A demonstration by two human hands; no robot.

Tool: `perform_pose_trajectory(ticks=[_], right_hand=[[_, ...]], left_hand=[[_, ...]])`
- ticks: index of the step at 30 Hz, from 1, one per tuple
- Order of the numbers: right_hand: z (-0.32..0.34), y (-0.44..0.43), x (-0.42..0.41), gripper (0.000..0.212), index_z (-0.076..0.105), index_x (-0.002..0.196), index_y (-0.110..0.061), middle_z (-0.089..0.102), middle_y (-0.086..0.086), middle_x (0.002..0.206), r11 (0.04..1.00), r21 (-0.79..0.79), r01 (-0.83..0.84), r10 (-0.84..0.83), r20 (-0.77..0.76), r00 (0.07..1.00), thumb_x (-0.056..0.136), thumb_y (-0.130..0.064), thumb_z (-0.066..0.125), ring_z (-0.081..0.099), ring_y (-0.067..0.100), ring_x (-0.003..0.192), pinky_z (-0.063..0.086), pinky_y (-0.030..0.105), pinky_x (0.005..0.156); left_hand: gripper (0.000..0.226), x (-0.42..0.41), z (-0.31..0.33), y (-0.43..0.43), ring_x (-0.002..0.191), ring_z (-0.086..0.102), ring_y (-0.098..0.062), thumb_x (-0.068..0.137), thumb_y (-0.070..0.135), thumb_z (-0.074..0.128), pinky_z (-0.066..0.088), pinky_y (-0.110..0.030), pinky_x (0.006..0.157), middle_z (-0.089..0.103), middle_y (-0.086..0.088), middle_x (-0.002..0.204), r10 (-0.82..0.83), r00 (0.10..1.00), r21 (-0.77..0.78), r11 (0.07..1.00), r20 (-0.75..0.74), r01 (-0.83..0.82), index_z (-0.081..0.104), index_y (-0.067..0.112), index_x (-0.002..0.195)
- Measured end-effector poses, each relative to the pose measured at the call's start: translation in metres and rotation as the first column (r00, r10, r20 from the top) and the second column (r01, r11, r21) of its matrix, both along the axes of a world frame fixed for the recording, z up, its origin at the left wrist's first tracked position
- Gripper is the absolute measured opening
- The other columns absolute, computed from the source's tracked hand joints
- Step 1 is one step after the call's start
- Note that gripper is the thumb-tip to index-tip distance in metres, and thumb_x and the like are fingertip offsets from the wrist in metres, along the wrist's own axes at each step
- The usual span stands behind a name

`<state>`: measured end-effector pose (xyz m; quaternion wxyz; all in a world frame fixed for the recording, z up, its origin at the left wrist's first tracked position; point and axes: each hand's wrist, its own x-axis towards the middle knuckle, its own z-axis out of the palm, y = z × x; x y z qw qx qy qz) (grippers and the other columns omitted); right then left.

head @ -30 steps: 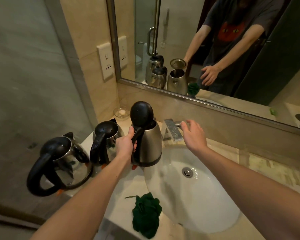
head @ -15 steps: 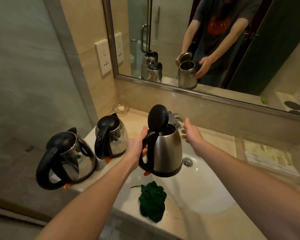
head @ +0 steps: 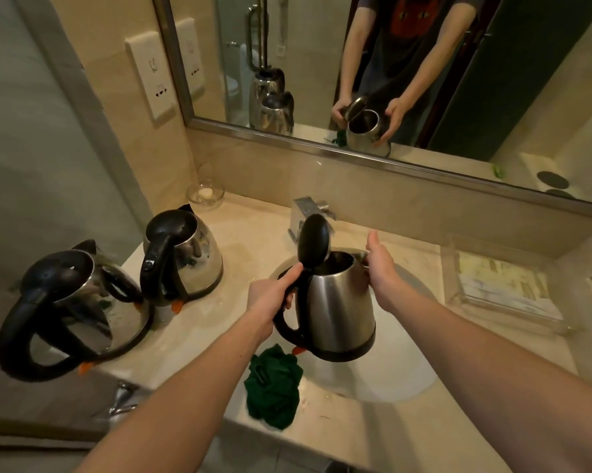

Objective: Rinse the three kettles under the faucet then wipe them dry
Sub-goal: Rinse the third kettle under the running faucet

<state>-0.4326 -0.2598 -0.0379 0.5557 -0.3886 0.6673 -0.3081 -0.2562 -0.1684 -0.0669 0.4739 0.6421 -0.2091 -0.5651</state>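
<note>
A tall steel kettle (head: 339, 308) with its black lid flipped up hangs over the white sink (head: 407, 380). My left hand (head: 270, 298) grips its black handle. My right hand (head: 381, 264) is at the kettle's far right side near the spout, fingers wrapped round the body as the mirror shows. Two rounder steel kettles stand on the counter to the left, one nearer the wall (head: 185, 257) and one at the front left corner (head: 72, 308), both with lids closed. The chrome faucet (head: 304, 213) stands behind the held kettle; no water is seen running.
A crumpled green cloth (head: 274, 387) lies on the counter's front edge beside the sink. A small glass dish (head: 205, 194) sits by the wall. A clear tray (head: 502, 288) sits right of the sink. The mirror (head: 390, 73) and wall sockets (head: 152, 78) are behind.
My left hand has carried the kettle from beside the faucet toward me over the sink. My right hand left the faucet and came onto the kettle's right side.
</note>
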Motion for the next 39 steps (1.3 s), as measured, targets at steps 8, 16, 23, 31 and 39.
perform_pose_trajectory(ticks=[8, 16, 23, 31, 39], right_hand=[[-0.031, -0.026, 0.005, 0.064, 0.036, 0.150, -0.027, 0.036, 0.006, 0.154, 0.995, 0.060, -0.085, 0.085, 0.010, 0.996, 0.099, -0.063, 0.023, 0.033, 0.028, 0.141, 0.023, 0.045, 0.118], [-0.051, -0.072, 0.022, 0.059, 0.051, 0.140, -0.029, 0.046, 0.008, 0.146, 0.978, 0.062, -0.200, 0.201, -0.005, 0.980, 0.100, -0.060, 0.019, 0.039, 0.029, 0.136, 0.026, 0.046, 0.116], [-0.062, -0.103, 0.031, 0.061, 0.054, 0.135, -0.034, 0.047, 0.002, 0.147, 0.974, 0.005, -0.225, 0.225, -0.005, 0.974, 0.096, -0.068, 0.023, 0.042, 0.026, 0.134, 0.028, 0.049, 0.115], [-0.068, -0.120, 0.036, 0.065, 0.045, 0.144, -0.034, 0.042, -0.001, 0.151, 0.973, 0.012, -0.229, 0.229, -0.016, 0.973, 0.095, -0.070, 0.023, 0.036, 0.024, 0.139, 0.025, 0.046, 0.117], [-0.073, -0.125, 0.031, 0.056, 0.043, 0.146, -0.034, 0.038, -0.002, 0.153, 0.972, -0.044, -0.230, 0.230, -0.013, 0.973, 0.101, -0.060, 0.020, 0.030, 0.022, 0.143, 0.020, 0.044, 0.118]], left_hand=[[0.051, 0.001, -0.036, -0.022, 0.059, 0.052, -0.018, 0.068, 0.053, 0.077, 0.047, -0.032, 0.071, 0.057, -0.005, 0.057, 0.121, 0.988, 0.060, 0.990, 0.099, -0.128, 0.067, 0.004, 0.069], [0.047, 0.007, -0.057, -0.050, 0.064, 0.054, -0.020, 0.072, 0.052, 0.075, 0.048, -0.035, 0.073, 0.058, -0.007, 0.063, 0.166, 0.980, 0.135, 0.974, 0.113, -0.180, 0.067, 0.005, 0.073], [0.048, 0.012, -0.059, -0.076, 0.059, 0.051, -0.019, 0.071, 0.051, 0.076, 0.046, -0.031, 0.066, 0.057, -0.009, 0.061, 0.190, 0.976, 0.107, 0.974, 0.107, -0.202, 0.064, 0.005, 0.068], [0.053, 0.016, -0.066, -0.092, 0.061, 0.053, -0.019, 0.068, 0.054, 0.076, 0.047, -0.031, 0.068, 0.058, -0.009, 0.065, 0.202, 0.973, 0.108, 0.971, 0.110, -0.214, 0.067, 0.003, 0.076], [0.049, 0.012, -0.072, -0.097, 0.057, 0.052, -0.016, 0.068, 0.055, 0.077, 0.047, -0.030, 0.068, 0.058, -0.006, 0.059, 0.198, 0.976, 0.105, 0.973, 0.092, -0.207, 0.064, 0.007, 0.063]])
